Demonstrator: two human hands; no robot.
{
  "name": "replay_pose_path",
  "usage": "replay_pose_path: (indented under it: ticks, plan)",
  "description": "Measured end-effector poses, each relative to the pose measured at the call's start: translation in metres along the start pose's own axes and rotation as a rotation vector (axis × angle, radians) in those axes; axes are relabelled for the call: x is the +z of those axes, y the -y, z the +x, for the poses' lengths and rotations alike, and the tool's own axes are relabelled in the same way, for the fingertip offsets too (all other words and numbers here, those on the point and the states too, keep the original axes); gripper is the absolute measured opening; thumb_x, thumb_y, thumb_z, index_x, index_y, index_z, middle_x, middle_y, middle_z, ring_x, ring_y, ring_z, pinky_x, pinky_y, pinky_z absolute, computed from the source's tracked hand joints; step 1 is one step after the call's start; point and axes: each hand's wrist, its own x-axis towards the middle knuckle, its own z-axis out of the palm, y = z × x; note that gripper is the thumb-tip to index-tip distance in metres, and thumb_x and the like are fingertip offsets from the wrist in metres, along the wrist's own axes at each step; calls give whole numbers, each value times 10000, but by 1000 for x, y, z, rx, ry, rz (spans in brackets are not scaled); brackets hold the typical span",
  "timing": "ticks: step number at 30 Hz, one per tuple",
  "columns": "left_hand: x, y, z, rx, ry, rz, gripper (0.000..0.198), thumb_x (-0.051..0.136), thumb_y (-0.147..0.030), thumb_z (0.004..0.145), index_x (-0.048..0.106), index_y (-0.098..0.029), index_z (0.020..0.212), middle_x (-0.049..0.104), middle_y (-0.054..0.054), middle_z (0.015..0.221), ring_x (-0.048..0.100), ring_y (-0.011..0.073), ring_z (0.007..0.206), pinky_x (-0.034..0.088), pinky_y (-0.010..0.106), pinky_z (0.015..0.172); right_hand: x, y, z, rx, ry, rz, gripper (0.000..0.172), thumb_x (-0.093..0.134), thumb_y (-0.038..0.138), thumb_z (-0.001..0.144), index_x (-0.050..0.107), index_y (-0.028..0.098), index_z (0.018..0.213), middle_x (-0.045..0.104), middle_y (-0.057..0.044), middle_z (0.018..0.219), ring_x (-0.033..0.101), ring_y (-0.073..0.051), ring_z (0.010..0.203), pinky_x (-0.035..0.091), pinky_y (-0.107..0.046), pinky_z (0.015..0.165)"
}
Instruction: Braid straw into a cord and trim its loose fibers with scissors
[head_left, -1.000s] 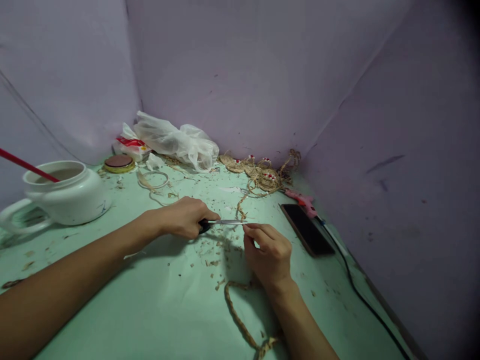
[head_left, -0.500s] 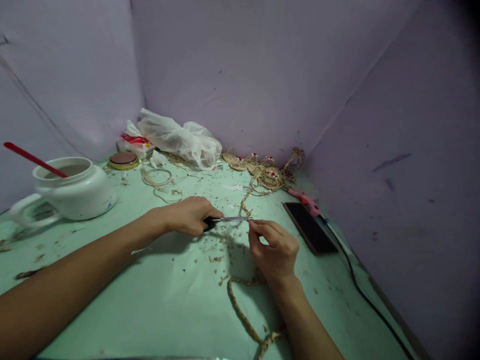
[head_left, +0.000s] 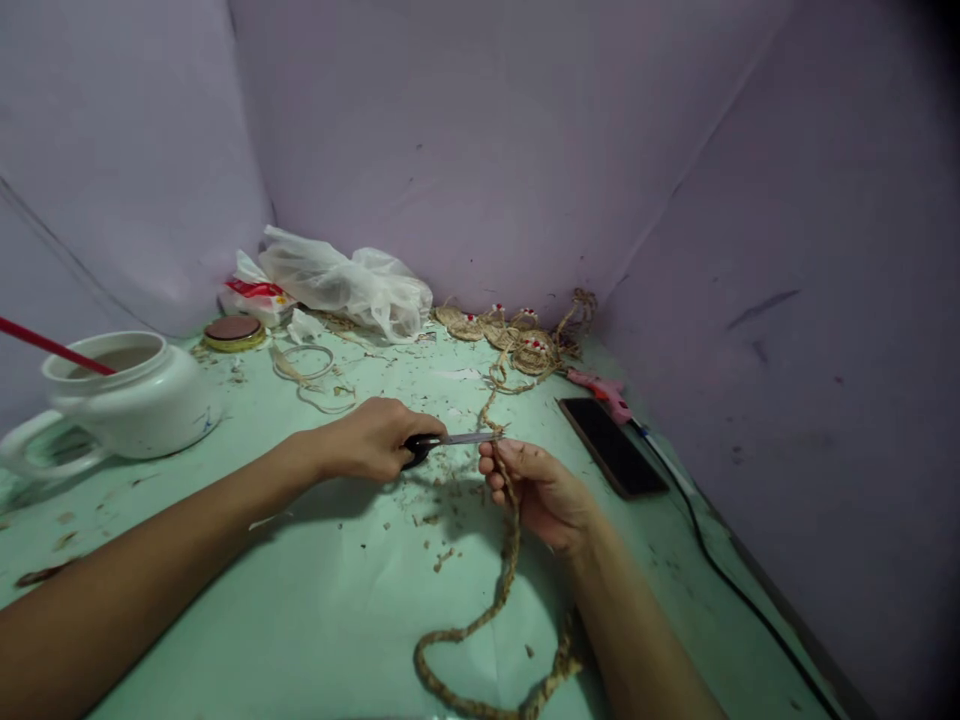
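Observation:
My left hand (head_left: pixel 379 440) is closed round the black handles of a pair of scissors (head_left: pixel 469 438), whose blades point right. The blade tips meet a braided natural-fibre rope (head_left: pixel 512 545) just above my right fingertips; whether they cut into it I cannot tell. My right hand (head_left: pixel 544 490) pinches the rope between thumb and fingers. Below the hand the rope hangs to the table and curves round near the front. Beyond the blades a braided length runs up toward coiled woven pieces (head_left: pixel 534 352) with red and white beads.
A white mug (head_left: pixel 127 400) with a red stick stands at left. Behind are a round lidded tin (head_left: pixel 234 333), a plastic bag (head_left: pixel 352 290) and a ring (head_left: pixel 304 361). At right lie a phone (head_left: pixel 611 447) and a pink glue gun (head_left: pixel 600 392) with its cord. Fibre scraps litter the green tabletop (head_left: pixel 322 600).
My right hand has turned so its fingers and the pinched rope show. The rope's lower loop has shifted on the table. The view has moved slightly; the scissors stay at the same spot.

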Motion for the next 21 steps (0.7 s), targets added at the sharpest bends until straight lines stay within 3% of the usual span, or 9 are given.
replay_pose_path:
  ticks: [4, 11, 21]
  plan:
    - [1, -2, -2, 9, 2, 7, 246, 411, -129, 618, 541, -237, 797, 585, -34, 626, 497, 116, 557, 310, 197, 532, 0, -2, 2, -1, -43, -29, 77, 685, 161, 590, 653, 110, 638, 623, -4, 535, 507, -35, 396, 423, -104, 384]
    - [2, -3, -3, 56, -13, 69, 401, 445, -135, 622, 527, -273, 989, 642, -25, 839, 580, 157, 740, 358, 220, 596, 9, -6, 1, -55, -112, -161, 154, 734, 203, 520, 654, 96, 596, 621, -15, 490, 477, -27, 362, 351, -101, 331]
    - [6, 7, 0, 158, -88, 195, 573, 452, -77, 591, 468, -261, 1134, 621, -5, 909, 581, 160, 782, 360, 230, 589, 2, -1, 0, 46, 21, -134, 170, 715, 197, 511, 662, 70, 611, 592, -15, 451, 407, -1, 325, 197, -88, 280]
